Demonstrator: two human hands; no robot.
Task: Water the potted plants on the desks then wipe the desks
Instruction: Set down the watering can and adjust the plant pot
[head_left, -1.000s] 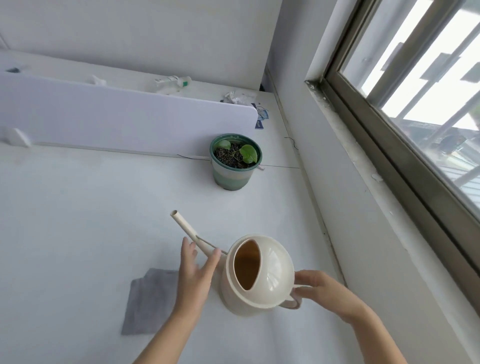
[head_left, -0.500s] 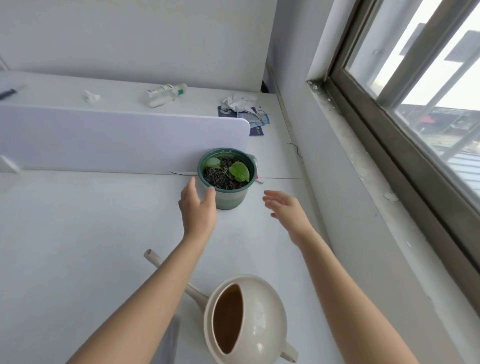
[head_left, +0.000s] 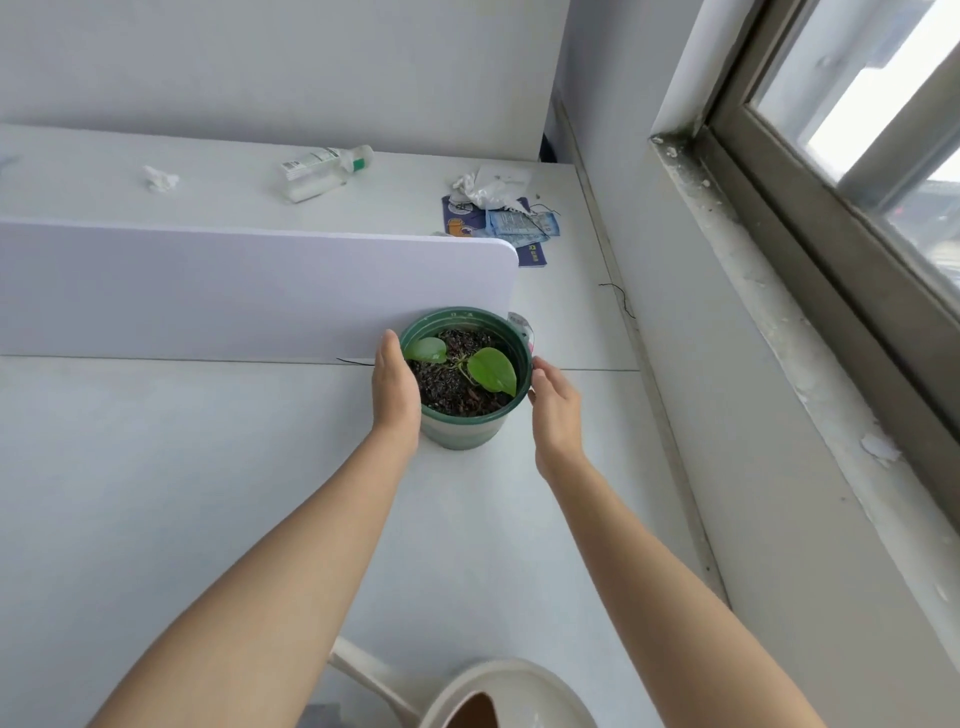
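Bright diffuse daylight enters via window (head_left: 878, 156) at right, panes blown out to white glare; shadows on desk (head_left: 182, 493) faint; focus sharp, wide-angle bending toward frame edges.

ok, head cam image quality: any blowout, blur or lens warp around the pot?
Head view: window panes blown out to white at top right; light on the desk is soft, with no hard shadows. Wide-angle warp bows the window frame and stretches the forearms. Plant pot, left hand and right hand are reasonably sharp; no obvious motion blur.

Upright green potted plant (head_left: 466, 382) by divider (head_left: 234, 291)
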